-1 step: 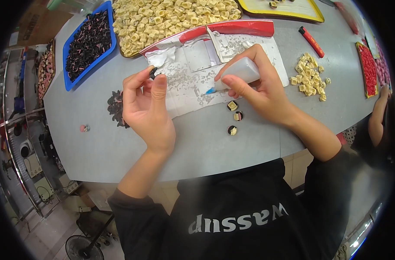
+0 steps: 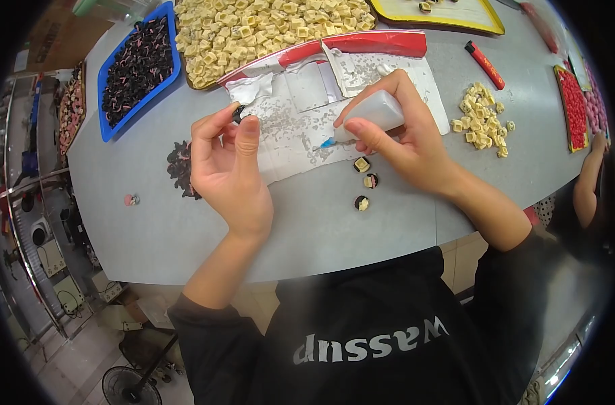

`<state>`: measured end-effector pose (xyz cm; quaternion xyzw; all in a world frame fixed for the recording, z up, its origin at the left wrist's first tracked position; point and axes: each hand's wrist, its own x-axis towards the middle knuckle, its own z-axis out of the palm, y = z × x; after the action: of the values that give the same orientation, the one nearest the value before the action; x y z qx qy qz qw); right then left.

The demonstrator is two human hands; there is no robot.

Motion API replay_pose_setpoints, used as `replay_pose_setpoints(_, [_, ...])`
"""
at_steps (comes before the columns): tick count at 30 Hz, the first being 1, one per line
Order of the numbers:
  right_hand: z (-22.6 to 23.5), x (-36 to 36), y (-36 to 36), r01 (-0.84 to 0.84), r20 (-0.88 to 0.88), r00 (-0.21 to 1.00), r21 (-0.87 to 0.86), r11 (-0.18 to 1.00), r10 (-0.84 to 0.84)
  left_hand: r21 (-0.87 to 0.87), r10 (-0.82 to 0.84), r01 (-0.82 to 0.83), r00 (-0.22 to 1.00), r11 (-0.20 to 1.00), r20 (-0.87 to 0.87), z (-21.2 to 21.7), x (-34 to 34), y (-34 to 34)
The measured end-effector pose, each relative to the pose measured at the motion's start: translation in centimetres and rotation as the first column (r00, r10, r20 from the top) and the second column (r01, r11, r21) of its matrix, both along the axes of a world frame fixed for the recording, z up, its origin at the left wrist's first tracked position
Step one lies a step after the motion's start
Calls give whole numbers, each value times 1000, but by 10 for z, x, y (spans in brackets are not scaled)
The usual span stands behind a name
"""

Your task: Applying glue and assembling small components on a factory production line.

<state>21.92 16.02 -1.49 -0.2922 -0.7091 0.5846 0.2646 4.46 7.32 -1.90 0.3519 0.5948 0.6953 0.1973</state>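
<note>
**Operator:** Squeeze bottle [image 2: 382, 111], whitish with a blue tip, sits in my right hand [image 2: 409, 145], fingers wrapped round it, nozzle aimed left and down over the stained white paper [image 2: 301, 128]. My left hand [image 2: 230, 169] is raised, palm toward me, thumb and forefinger pinched on a small black piece [image 2: 238, 112] just beyond the nozzle.

**Observer:** What is around them?

**Operator:** Three small dark-and-cream pieces [image 2: 364, 182] lie on the grey desk [image 2: 321, 229] just below my right hand. Left of my left hand there is a heap of black parts [image 2: 179, 165], and farther left one pink bit [image 2: 129, 200]. Beyond the paper I see a red strip [image 2: 382, 42], a big tray of cream cubes [image 2: 267, 30] and a blue tray of dark pieces [image 2: 139, 64]. To the right lie a loose pile of cream cubes [image 2: 482, 125], a red pen-like stick [image 2: 484, 64] and a red tray [image 2: 572, 108]. A yellow tray [image 2: 449, 20] is cut off at the top.

**Observer:** And the room?

**Operator:** Metal shelving [image 2: 31, 223] stands on the left and a fan [image 2: 128, 388] on the floor. Another person's hand [image 2: 594, 152] rests at the desk's right edge, mostly hidden. I cannot make out the black piece's shape.
</note>
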Motion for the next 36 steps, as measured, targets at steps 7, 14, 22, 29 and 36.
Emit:
replay_pose_setpoints(7, [-3,0,0,53,-44,998,4,999,-53,3,-13,13,1000,1000,-9,0,0,0])
replay_pose_setpoints(14, [-9,1,1,95,-202,978,170,981,-60,4,-30,30,999,1000,-15,-1,1,-1])
replay_pose_setpoints(22, [-10,2,14,183,-362,930,327,927,-56,12,-25,25,1000,1000,-18,0,0,3])
replay_pose_setpoints(29, [-6,2,3,101,-123,992,552,828,-40,-15,-45,44,997,999,-69,6,4,-2])
replay_pose_setpoints(36, [-7,-5,-9,39,107,978,754,656,-180,-46,-43,38,993,998,-111,11,4,-11])
